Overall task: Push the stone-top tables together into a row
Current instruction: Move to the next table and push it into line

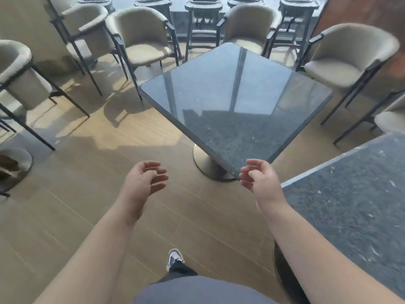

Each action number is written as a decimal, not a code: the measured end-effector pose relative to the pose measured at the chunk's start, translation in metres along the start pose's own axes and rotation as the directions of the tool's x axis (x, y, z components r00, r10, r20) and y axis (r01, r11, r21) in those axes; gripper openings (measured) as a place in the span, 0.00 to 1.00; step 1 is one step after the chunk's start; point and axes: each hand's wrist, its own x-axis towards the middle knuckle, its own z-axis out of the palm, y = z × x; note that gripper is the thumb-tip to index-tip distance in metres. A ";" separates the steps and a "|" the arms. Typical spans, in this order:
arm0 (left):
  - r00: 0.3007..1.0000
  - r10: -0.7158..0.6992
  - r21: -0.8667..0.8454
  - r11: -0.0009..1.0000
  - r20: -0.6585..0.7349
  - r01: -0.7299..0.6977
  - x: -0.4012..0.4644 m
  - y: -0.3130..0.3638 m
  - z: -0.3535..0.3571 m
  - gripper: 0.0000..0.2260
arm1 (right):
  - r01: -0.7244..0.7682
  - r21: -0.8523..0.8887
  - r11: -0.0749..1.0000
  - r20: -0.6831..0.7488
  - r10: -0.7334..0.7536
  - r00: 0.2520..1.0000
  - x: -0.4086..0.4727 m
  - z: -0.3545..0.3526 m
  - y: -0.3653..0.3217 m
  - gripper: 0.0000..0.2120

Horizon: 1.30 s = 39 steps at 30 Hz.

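Observation:
A square dark stone-top table (232,102) on a round metal pedestal base (206,163) stands ahead of me, turned so one corner points at me. A second stone-top table (355,207) fills the lower right, its edge apart from the first by a strip of floor. My right hand (259,178) is open with curled fingers right at the near corner of the first table; whether it touches is unclear. Over the floor, left of that corner, my left hand (144,178) hovers open and holds nothing.
Beige padded armchairs with thin black legs ring the table: one at far centre-left (142,40), one at the right (346,60), others at the left (19,73). High chairs (203,20) line the window behind. Wood-look floor (92,194) lies open on my left.

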 end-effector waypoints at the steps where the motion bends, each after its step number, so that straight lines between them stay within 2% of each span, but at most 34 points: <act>1: 0.999 -0.034 0.040 0.999 0.024 0.033 0.023 0.000 -0.001 0.13 | -0.024 0.008 1.000 -0.032 0.024 0.999 0.009 0.011 0.006 0.15; 6: 0.960 -0.226 0.223 0.957 0.166 0.187 0.117 -0.018 0.026 0.13 | -0.215 0.121 0.969 -0.204 0.236 0.950 0.046 0.042 0.052 0.16; 13: 0.840 -0.502 0.276 0.853 0.204 0.443 0.175 -0.055 0.092 0.11 | -0.449 0.347 0.823 -0.311 0.553 0.773 0.102 0.037 0.081 0.16; 15: 0.807 -0.562 0.287 0.815 0.184 0.503 0.189 -0.064 0.112 0.12 | -0.492 0.419 0.763 -0.300 0.628 0.718 0.123 0.032 0.088 0.14; 17: 0.770 -0.618 0.241 0.781 0.160 0.577 0.203 -0.073 0.131 0.12 | -0.565 0.504 0.653 -0.239 0.734 0.635 0.141 0.026 0.099 0.10; 18: 0.748 -0.647 0.196 0.760 0.148 0.619 0.210 -0.076 0.140 0.12 | -0.603 0.540 0.588 -0.188 0.782 0.595 0.149 0.022 0.104 0.11; 20: 0.695 -0.710 0.109 0.704 0.113 0.701 0.224 -0.086 0.158 0.13 | -0.633 0.625 0.457 -0.084 0.845 0.528 0.166 0.013 0.113 0.19; 23: 0.641 -0.764 -0.016 0.641 0.074 0.767 0.242 -0.095 0.169 0.19 | -0.589 0.728 0.350 0.014 0.852 0.523 0.182 0.008 0.121 0.30; 26: 0.604 -0.794 -0.098 0.597 0.073 0.797 0.266 -0.102 0.190 0.29 | -0.520 0.809 0.274 0.056 0.845 0.532 0.200 0.005 0.126 0.30; 28: 0.591 -0.798 -0.136 0.576 0.117 0.806 0.280 -0.106 0.202 0.27 | -0.488 0.841 0.234 0.056 0.859 0.509 0.205 0.006 0.131 0.28; 31: 0.606 -0.778 -0.182 0.580 0.167 0.794 0.299 -0.109 0.215 0.20 | -0.389 0.906 0.164 0.078 0.840 0.536 0.211 0.006 0.138 0.22; 36: 0.620 -0.770 -0.166 0.598 0.151 0.784 0.327 -0.106 0.220 0.23 | -0.248 0.964 0.101 0.056 0.829 0.556 0.216 0.015 0.139 0.17; 39: 0.561 -0.812 -0.149 0.542 0.161 0.827 0.346 -0.104 0.222 0.23 | -0.153 0.985 0.085 0.016 0.825 0.565 0.215 0.026 0.140 0.16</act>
